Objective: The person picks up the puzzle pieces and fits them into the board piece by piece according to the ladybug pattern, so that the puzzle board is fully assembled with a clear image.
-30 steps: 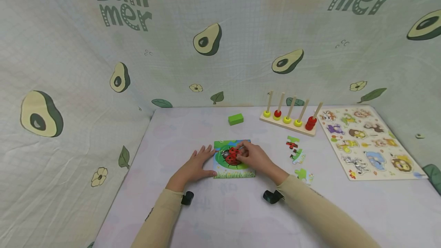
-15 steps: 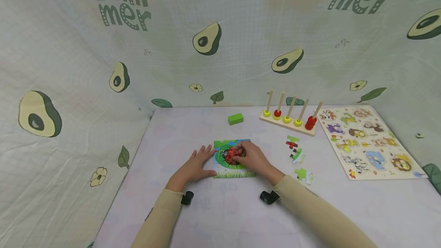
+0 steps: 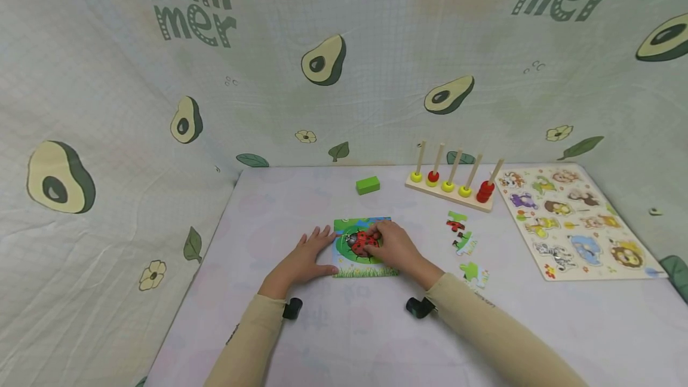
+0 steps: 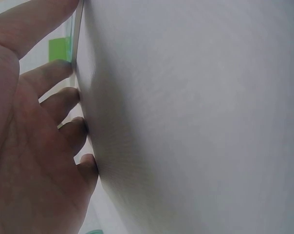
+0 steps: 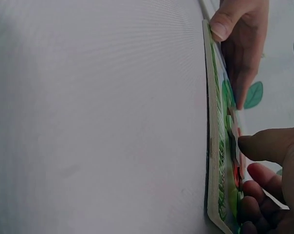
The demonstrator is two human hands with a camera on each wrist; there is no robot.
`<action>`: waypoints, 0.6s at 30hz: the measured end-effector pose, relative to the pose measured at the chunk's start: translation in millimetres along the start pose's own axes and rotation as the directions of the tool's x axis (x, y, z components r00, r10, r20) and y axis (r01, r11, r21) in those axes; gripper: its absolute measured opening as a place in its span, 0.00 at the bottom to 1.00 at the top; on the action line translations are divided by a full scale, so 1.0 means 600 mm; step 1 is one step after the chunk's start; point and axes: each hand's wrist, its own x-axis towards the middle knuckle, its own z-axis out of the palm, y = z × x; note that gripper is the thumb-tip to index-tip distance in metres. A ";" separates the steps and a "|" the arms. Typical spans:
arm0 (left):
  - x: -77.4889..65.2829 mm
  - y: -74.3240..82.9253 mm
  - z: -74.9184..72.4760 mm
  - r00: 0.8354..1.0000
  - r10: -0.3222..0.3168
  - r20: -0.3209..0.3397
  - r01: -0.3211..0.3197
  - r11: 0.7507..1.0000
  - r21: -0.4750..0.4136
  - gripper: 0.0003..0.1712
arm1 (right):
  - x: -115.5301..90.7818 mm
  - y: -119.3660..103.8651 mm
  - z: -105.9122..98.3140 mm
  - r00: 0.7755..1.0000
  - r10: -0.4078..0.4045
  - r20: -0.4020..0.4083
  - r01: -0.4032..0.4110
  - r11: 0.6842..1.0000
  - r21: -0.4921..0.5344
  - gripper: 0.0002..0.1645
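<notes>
A square ladybug jigsaw board (image 3: 365,272) lies flat on the table between both hands. My left hand (image 3: 303,260) rests at its left side with fingers spread, the thumb touching the lower left corner. In the left wrist view the straight fingers (image 4: 62,100) reach down to the tabletop beside the board. My right hand (image 3: 398,248) is over the right half of the ladybug, thumb and fingers pinching a red puzzle piece (image 5: 241,163) low over the board. Most of that piece is hidden by the hand in the head view.
Several loose puzzle pieces (image 3: 464,242) lie right of the board. A green block (image 3: 368,186) sits behind it. Further right stand a peg stacker (image 3: 448,194) with red and yellow rings and an animal puzzle board (image 3: 580,226). A printed cloth (image 3: 376,130) hangs behind the table.
My right hand has shifted slightly left and settled over the ladybug, its wrist moving a little the same way. The left hand and the board have stayed in place.
</notes>
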 end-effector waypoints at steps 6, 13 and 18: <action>-0.001 0.001 -0.001 1.000 -0.003 0.003 0.003 1.000 0.006 0.52 | -0.003 0.004 -0.002 0.997 -0.080 0.018 0.080 0.997 -0.024 0.22; -0.002 0.004 -0.003 1.000 -0.016 0.001 0.016 1.000 0.006 0.52 | -0.005 0.007 -0.003 0.986 -0.150 0.077 0.159 0.980 -0.120 0.29; -0.002 0.005 -0.004 1.000 -0.019 0.005 0.019 1.000 0.000 0.52 | -0.006 0.004 -0.004 0.985 -0.149 0.086 0.160 0.977 -0.144 0.31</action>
